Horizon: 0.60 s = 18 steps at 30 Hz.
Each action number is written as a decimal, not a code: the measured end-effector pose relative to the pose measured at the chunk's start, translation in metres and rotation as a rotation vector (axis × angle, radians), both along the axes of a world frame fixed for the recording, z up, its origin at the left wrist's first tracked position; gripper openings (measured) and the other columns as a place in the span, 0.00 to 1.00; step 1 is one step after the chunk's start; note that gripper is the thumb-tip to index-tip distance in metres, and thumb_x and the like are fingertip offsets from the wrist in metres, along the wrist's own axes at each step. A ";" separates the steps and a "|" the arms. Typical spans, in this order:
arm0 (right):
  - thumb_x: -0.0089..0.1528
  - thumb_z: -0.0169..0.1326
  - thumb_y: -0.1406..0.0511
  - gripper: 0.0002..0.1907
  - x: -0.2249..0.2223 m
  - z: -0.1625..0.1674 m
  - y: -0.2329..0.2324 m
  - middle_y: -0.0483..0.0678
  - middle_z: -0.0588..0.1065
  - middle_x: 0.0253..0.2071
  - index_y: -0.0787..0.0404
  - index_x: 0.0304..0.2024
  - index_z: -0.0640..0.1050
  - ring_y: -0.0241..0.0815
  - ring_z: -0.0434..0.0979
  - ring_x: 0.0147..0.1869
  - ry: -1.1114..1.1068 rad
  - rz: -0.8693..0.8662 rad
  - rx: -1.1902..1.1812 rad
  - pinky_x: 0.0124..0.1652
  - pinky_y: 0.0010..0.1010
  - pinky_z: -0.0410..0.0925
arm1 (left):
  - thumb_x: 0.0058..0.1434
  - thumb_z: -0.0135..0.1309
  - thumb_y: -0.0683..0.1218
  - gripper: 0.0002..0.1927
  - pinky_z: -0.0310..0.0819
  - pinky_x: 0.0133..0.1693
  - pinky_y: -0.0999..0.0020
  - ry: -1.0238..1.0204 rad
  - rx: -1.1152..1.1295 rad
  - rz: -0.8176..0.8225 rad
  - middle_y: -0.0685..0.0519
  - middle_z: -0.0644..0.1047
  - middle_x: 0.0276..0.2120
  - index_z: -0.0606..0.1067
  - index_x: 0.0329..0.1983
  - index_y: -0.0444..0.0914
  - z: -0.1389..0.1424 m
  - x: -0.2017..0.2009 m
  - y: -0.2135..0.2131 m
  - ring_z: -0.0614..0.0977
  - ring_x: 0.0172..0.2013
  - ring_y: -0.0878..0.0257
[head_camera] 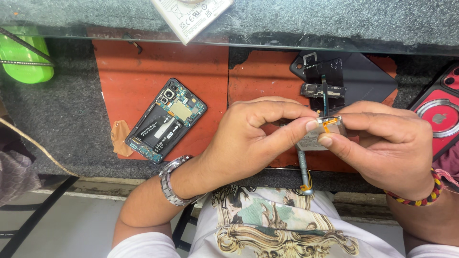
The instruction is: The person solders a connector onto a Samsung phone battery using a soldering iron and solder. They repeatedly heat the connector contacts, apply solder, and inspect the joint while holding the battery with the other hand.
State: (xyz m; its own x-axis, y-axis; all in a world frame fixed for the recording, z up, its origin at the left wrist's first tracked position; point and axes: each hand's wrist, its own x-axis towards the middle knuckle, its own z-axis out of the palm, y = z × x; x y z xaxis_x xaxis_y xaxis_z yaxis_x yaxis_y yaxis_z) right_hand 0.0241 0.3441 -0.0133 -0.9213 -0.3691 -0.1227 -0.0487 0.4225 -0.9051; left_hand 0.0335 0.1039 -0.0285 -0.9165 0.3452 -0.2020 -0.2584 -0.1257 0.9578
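Both your hands pinch one small metal module with an orange flex cable [330,123], held above the orange mat [158,62]: left hand [248,138] by thumb and forefinger, right hand [387,143] closing on the other end. Squeeze unevenly and that thin flex may crease or tear. If it slips, it could drop beside the opened phone [166,120].

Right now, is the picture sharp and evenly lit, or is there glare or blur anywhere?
Head view: soft, even light; the opened phone and both hands, left hand and right hand, look sharp; the small part pinched between them is too small to make out; the glass shelf edge shows a pale sheen.
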 end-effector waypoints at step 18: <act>0.56 0.66 0.73 0.11 0.002 -0.006 0.006 0.51 0.81 0.40 0.70 0.40 0.80 0.27 0.78 0.32 -0.035 0.009 -0.040 0.29 0.14 0.67 | 0.70 0.58 0.45 0.12 0.84 0.45 0.75 -0.020 0.028 -0.018 0.50 0.84 0.48 0.81 0.52 0.34 0.000 -0.002 -0.003 0.85 0.45 0.69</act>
